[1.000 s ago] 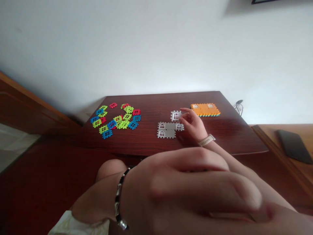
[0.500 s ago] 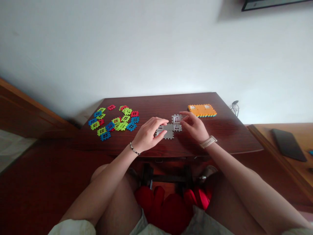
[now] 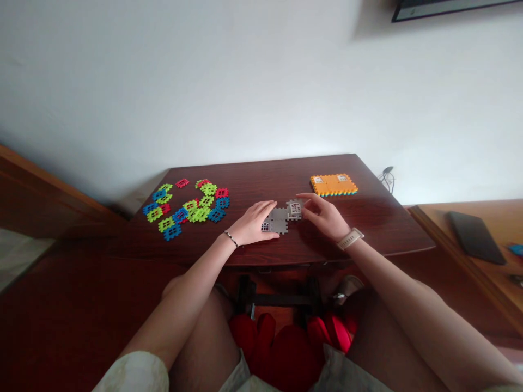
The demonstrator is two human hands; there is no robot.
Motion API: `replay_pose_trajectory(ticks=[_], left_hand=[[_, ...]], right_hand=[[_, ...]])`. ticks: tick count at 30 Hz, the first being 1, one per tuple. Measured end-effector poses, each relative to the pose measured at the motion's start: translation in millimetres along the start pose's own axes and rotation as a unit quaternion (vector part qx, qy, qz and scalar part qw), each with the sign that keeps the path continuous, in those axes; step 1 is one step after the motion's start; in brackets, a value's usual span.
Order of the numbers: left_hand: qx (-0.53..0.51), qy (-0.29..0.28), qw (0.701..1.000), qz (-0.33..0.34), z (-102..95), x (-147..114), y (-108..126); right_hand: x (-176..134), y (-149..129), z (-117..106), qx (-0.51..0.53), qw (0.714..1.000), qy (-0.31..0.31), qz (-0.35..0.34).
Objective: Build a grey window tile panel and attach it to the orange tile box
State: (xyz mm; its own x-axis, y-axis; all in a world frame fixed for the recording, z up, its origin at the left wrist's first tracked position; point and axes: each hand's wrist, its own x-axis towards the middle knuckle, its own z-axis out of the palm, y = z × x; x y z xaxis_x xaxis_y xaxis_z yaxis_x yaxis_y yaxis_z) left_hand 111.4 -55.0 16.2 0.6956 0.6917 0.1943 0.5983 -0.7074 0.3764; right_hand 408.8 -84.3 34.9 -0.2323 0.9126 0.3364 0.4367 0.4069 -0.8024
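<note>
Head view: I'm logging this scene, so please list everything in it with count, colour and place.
table: one, dark red-brown wood, centre
grey tiles: a joined cluster, count unclear, grey with white windows, table front centre, under both hands
loose tiles: a scattered pile, green, blue and red, table left
orange block: one flat stack, orange top with coloured edges, table far right
cable: one, dark, beyond the table's right edge
dark slab: one, flat, on the lighter wood surface at right
wall: white, behind the table
red thing: below the table, between the knees
left hand: bead bracelet, flat on the grey tiles
right hand: pale wristband, fingertips pinching the rightmost grey tile
</note>
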Motion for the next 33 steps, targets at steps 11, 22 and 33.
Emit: replay_pose_trajectory(ticks=[11, 22, 33], left_hand=[[-0.003, 0.022, 1.000, -0.005, 9.0, 2, -6], [-0.005, 0.033, 0.999, 0.014, 10.0, 0, -6], [0.001, 0.030, 0.999, 0.013, 11.4, 0, -7]], right_hand=[[-6, 1, -9, -0.031, 0.997, -0.074, 0.012], [-14, 11, -11, -0.062, 0.991, -0.119, 0.019], [-17, 12, -21, -0.077, 0.988, -0.133, 0.028]])
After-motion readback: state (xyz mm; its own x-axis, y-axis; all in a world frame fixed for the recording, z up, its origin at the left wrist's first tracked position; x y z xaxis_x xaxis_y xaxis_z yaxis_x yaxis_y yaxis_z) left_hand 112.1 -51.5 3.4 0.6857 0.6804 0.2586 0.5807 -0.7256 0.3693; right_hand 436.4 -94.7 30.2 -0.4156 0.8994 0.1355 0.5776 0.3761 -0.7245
